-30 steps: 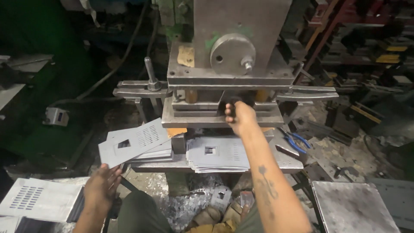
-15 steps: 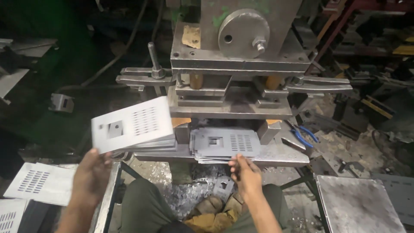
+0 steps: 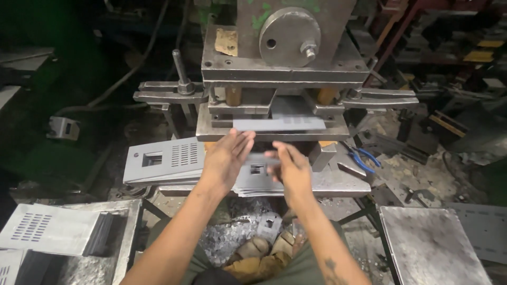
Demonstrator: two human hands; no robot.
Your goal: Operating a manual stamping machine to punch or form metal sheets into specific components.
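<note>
A flat grey metal plate [image 3: 280, 124] with slots lies in the die opening of the heavy press [image 3: 280, 63]. My left hand [image 3: 227, 158] hovers just in front of it, fingers spread and empty, fingertips near the plate's front edge. My right hand [image 3: 289, 168] is beside it, motion-blurred, fingers apart, holding nothing that I can see. Under both hands a stack of grey punched plates [image 3: 253, 182] rests on the press table [image 3: 343, 182]. A second stack of punched plates [image 3: 163, 158] lies to the left.
Blue-handled pliers [image 3: 364, 155] lie on the table's right side. A bare steel tray [image 3: 433, 248] stands at lower right, slotted plates [image 3: 47, 229] at lower left. Metal scrap [image 3: 232, 237] and my shoes [image 3: 264, 248] are below. Clamp arms [image 3: 169, 95] jut out left and right.
My left hand held a slotted plate up at the left; that plate is now down and the hand is at centre. My right hand rose from the centre stack. A plate now sits in the die.
</note>
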